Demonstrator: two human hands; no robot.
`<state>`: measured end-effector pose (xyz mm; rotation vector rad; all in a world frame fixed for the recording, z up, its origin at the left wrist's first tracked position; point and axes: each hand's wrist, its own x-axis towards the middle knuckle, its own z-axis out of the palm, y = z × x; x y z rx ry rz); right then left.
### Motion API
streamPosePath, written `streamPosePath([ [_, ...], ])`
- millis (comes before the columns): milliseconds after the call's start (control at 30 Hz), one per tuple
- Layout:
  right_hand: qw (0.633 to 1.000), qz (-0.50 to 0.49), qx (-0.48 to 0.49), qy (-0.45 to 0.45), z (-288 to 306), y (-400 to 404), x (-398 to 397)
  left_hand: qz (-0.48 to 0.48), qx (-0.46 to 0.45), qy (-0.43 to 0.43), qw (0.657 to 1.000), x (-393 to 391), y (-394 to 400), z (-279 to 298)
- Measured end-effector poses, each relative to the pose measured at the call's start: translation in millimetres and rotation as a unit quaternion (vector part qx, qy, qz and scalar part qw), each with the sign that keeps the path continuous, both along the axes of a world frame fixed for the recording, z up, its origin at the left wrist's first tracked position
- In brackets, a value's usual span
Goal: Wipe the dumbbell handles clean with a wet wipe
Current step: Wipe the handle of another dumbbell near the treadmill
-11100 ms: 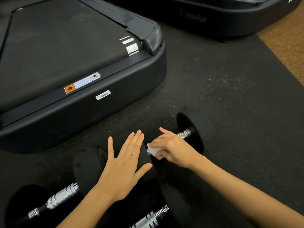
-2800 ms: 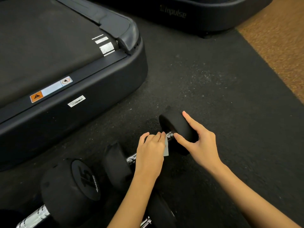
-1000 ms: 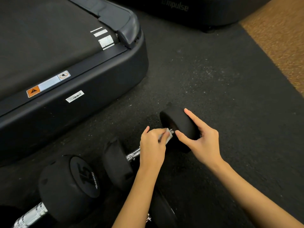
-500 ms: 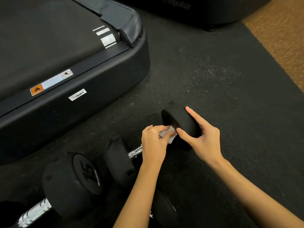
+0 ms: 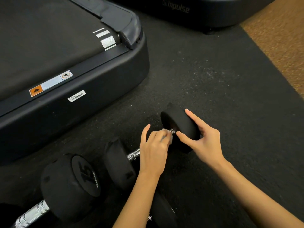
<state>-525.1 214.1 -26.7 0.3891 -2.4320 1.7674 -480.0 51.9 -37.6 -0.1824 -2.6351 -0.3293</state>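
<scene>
A view from above of a dark gym floor. The upper left of the frame is filled by the black deck of a treadmill (image 5: 65,51), with an orange warning label on its side rail. At the lower left lies a big dumbbell (image 5: 70,185) marked 15 on its end, its chrome grip running off the bottom left corner.

Just right of it, in the lower middle of the frame, lies a smaller dumbbell (image 5: 179,129), angled up toward the right. Its near head sits beside the 15 and its far head is at the frame's centre. Its handle (image 5: 133,155) joins them; only a short chrome stretch shows at each end.

The left hand (image 5: 153,150) covers the middle of that handle. Its fingers are curled over a white wipe (image 5: 170,139), pressing it round the bar close to the far head; the thumb sticks up free.

To the right, the right hand (image 5: 204,142) steadies the far head, thumb on its inner face and fingers bent over its rim.

A third dumbbell (image 5: 162,211) pokes in at the bottom centre, mostly hidden by the left forearm. A second machine (image 5: 189,10) crosses the top, and brown carpet (image 5: 283,40) fills the upper right.

Wiping appears to be under way on the smaller dumbbell's handle, near its far end. Whether the other two handles are clean cannot be told.
</scene>
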Motion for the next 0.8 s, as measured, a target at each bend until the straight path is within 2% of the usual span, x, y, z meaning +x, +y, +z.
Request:
streamPosePath([
  [267, 1.0, -0.001, -0.006, 0.003, -2, -1, 0, 0.042, -0.015, -0.011, 0.999, 8, 2, 3],
  [467, 1.0, 0.002, 0.007, 0.008, -2, -1, 0, 0.019, -0.005, -0.002, 1.0, -11, 14, -7],
  [800, 1.0, 0.026, -0.009, -0.004, -1, 6, 0, -0.007, -0.17, 0.0, 0.985, 8, 0, 2],
])
